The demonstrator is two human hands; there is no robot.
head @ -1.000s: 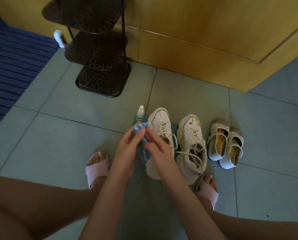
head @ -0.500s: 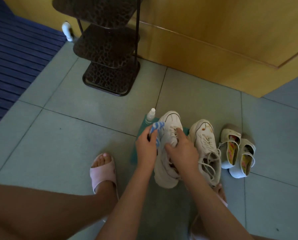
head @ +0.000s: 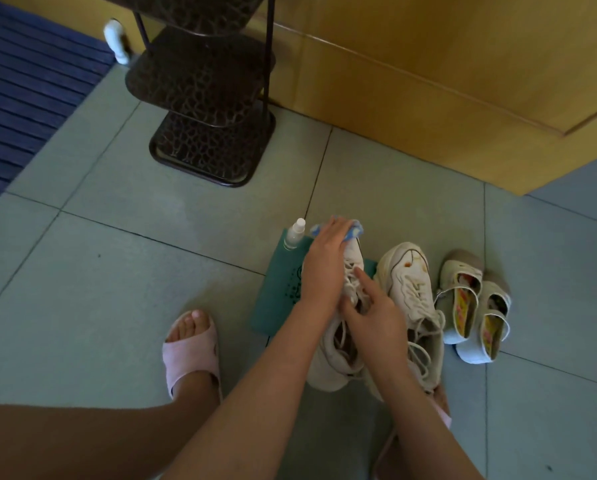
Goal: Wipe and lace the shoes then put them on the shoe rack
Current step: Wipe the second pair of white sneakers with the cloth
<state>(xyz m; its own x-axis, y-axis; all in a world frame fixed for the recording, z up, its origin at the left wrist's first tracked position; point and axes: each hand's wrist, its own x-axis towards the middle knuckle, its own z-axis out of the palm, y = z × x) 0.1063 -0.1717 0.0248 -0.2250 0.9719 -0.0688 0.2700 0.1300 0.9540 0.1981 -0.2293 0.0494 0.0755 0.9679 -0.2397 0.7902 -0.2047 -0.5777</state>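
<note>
My left hand (head: 324, 265) presses a blue-and-white cloth (head: 355, 233) onto the toe of the white lace-up sneaker (head: 326, 368), fingers laid flat. Right hand (head: 376, 317) grips that sneaker at its opening, index finger straight along the laces. Sneaker sits on a teal floor mat (head: 279, 299), well apart from the dark metal tiered shoe rack (head: 207, 98).

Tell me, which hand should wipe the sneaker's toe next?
The left. The left hand presses the blue-and-white cloth onto the toe of the white sneaker, so it can probably just rub. The right hand is busy holding that sneaker at its laces.
</note>
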